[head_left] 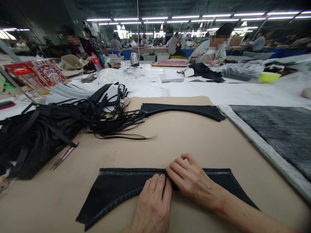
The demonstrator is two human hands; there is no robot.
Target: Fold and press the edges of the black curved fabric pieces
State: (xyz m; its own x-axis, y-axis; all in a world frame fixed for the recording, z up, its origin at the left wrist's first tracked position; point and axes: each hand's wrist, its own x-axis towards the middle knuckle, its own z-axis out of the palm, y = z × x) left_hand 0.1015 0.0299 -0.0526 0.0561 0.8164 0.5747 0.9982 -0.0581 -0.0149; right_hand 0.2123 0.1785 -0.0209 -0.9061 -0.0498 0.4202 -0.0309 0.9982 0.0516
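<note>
A curved black fabric piece [116, 186] lies flat on the tan work surface, its straight upper edge folded over in a narrow strip. A pale line, perhaps glue or chalk, runs beside this fold and along the curved lower edge. My left hand [154, 200] bears down on the middle of the piece, its fingers close together and the tips bent at the fold. Touching it on the right, my right hand [191, 179] has curled fingers gripping the folded edge. The thumb tips and the fabric directly beneath both hands are hidden.
Farther back lies a stack of similar black pieces [179, 109]. Tangled black strips [48, 129] pile up at left, with pink-handled thread snips [65, 155] beside them. A dark grey fuzzy sheet [274, 129] lies at right. Co-workers [211, 50] sit across the white table.
</note>
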